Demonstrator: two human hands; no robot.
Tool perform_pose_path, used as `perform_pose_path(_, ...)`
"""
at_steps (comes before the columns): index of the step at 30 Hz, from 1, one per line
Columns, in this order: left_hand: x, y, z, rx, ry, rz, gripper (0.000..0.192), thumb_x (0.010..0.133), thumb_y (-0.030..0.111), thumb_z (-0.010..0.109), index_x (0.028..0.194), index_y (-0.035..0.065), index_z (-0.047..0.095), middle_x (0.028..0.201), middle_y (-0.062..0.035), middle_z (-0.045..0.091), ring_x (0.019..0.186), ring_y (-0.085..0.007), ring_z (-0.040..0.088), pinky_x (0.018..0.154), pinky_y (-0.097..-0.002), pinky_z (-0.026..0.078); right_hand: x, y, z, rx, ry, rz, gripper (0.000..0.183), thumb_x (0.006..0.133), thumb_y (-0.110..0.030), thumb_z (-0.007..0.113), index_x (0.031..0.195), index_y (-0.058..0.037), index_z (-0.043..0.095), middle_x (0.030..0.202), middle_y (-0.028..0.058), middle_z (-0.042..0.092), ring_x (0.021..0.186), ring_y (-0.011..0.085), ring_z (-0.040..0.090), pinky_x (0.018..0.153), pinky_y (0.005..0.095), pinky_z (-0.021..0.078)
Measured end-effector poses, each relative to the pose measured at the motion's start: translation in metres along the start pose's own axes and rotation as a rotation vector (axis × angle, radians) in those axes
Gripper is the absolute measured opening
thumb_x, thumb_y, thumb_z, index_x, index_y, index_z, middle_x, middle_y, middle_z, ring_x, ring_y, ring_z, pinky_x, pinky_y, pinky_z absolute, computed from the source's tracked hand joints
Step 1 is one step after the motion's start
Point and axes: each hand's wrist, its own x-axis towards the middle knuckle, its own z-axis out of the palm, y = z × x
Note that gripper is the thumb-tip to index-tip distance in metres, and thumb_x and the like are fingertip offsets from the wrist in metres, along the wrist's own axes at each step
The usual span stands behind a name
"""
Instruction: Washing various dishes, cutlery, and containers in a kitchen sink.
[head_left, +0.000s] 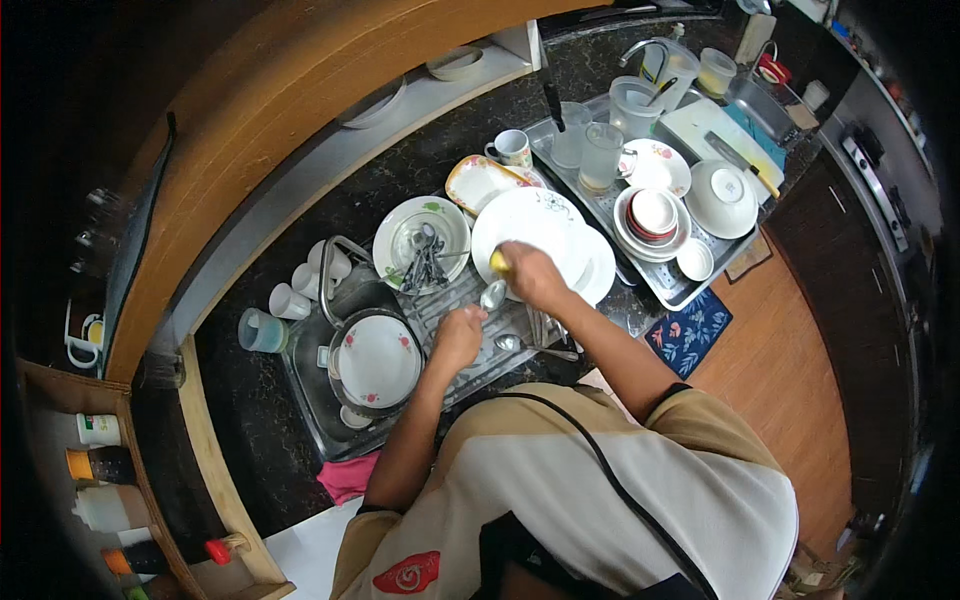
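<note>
My left hand (459, 337) grips a metal spoon (493, 295) by its handle, bowl pointing up and away from me. My right hand (534, 277) is closed around a yellow sponge (499, 261), just beyond the spoon's bowl. Both hands are over the ribbed steel drainboard (442, 319). On it, nearer to me, lies another spoon (510, 343) among more cutlery, partly covered by my right forearm. Behind my right hand are large white plates (525, 217). A green-patterned plate (390, 225) to their left holds a pile of cutlery (426, 262).
In the sink (307, 405), a floral plate (379, 360) rests on a pot under the curved faucet (327, 277). White mugs (289, 301) line the back left. A metal tray (679, 301) at right carries bowls, glasses and a cutting board (697, 124) with a knife (731, 156).
</note>
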Motion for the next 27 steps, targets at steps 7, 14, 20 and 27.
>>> perform_pose_path(7, -0.007, 0.004, -0.002, 0.004, -0.065, -0.058, 0.03, 0.092, 0.023, 0.049, 0.089, 0.0, 0.067, 0.087, -0.0239, 0.065, 0.083, -0.0403, 0.064, 0.074, -0.0462, 0.048, -0.015, -0.003, 0.025, 0.873, -0.591, 0.742, 0.038, 0.085, -0.021, 0.064, 0.12, -0.0066, 0.056, 0.081, 0.0074, 0.066, 0.069, 0.023, 0.067, 0.057, 0.04, 0.0522)
perform_pose_path(14, -0.016, -0.014, 0.009, -0.291, -0.132, -0.279, 0.023, 0.091, 0.014, 0.045, 0.093, -0.0001, 0.063, 0.062, -0.0089, 0.057, 0.049, -0.0206, 0.051, 0.048, -0.0345, 0.041, -0.022, -0.028, 0.019, -0.088, -0.157, -0.042, 0.03, 0.079, -0.018, 0.066, 0.104, -0.004, 0.057, 0.084, 0.0212, 0.064, 0.076, 0.041, 0.063, 0.067, 0.0475, 0.0498)
perform_pose_path(20, -0.011, -0.01, 0.002, -1.07, -0.325, -0.497, 0.021, 0.09, 0.011, 0.048, 0.107, -0.0004, 0.05, 0.076, -0.0076, 0.061, 0.042, -0.0082, 0.035, 0.036, -0.0237, 0.024, -0.015, -0.044, 0.01, -0.274, -0.042, -0.053, 0.025, 0.071, -0.015, 0.067, 0.093, -0.0093, 0.057, 0.092, 0.0155, 0.056, 0.079, 0.0373, 0.061, 0.069, 0.0503, 0.0486)
perform_pose_path(27, 0.024, -0.034, -0.007, -1.757, -0.166, -0.606, 0.032, 0.102, 0.032, 0.04, 0.117, 0.0039, 0.045, 0.124, -0.0234, 0.054, 0.123, -0.0359, 0.05, 0.102, -0.0485, 0.042, -0.039, -0.081, 0.023, -0.27, 0.046, -0.369, 0.025, 0.07, -0.018, 0.064, 0.093, -0.0089, 0.058, 0.092, 0.0091, 0.058, 0.088, 0.0296, 0.061, 0.071, 0.0416, 0.0493)
